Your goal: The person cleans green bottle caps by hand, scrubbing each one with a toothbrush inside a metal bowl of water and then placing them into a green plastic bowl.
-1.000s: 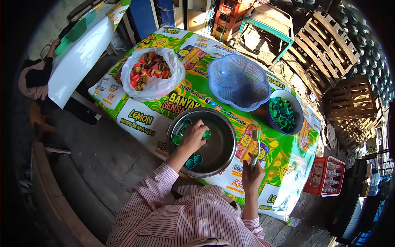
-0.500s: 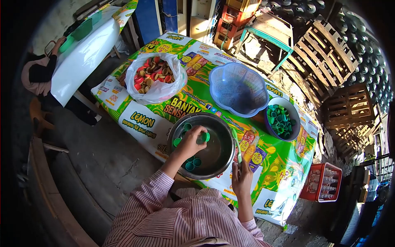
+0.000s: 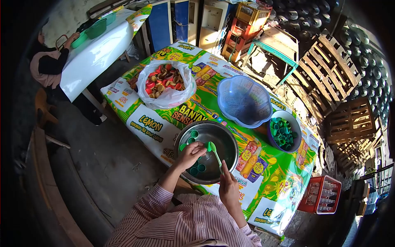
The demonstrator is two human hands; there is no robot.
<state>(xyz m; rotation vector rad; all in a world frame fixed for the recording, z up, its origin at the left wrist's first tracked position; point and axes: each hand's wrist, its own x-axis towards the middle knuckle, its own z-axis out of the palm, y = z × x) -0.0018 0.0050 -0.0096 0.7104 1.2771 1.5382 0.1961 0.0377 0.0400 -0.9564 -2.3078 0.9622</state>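
Observation:
My left hand (image 3: 192, 154) is over the metal basin (image 3: 225, 175), its fingers pinched on a green bottle cap (image 3: 208, 147). My right hand (image 3: 228, 187), at the basin's near right rim, grips the handle of a light green plastic spoon (image 3: 217, 158). The spoon's rounded head meets the cap at my left fingertips. Several loose green caps (image 3: 194, 134) lie along the left side inside the basin. Right of the basin, a bowl (image 3: 271, 140) holds many more green caps (image 3: 283, 133).
A blue plastic basket (image 3: 242, 103) stands beyond the basin. Behind to the left sits a white plastic bag (image 3: 158, 103) of red and brownish caps (image 3: 164, 81). A person (image 3: 47, 68) sits at another table (image 3: 92, 53). A red crate (image 3: 319, 195) stands right of my table.
My right hand has brought the spoon in from beyond the basin's right rim to the cap. My left hand still holds the cap. The view has shifted slightly.

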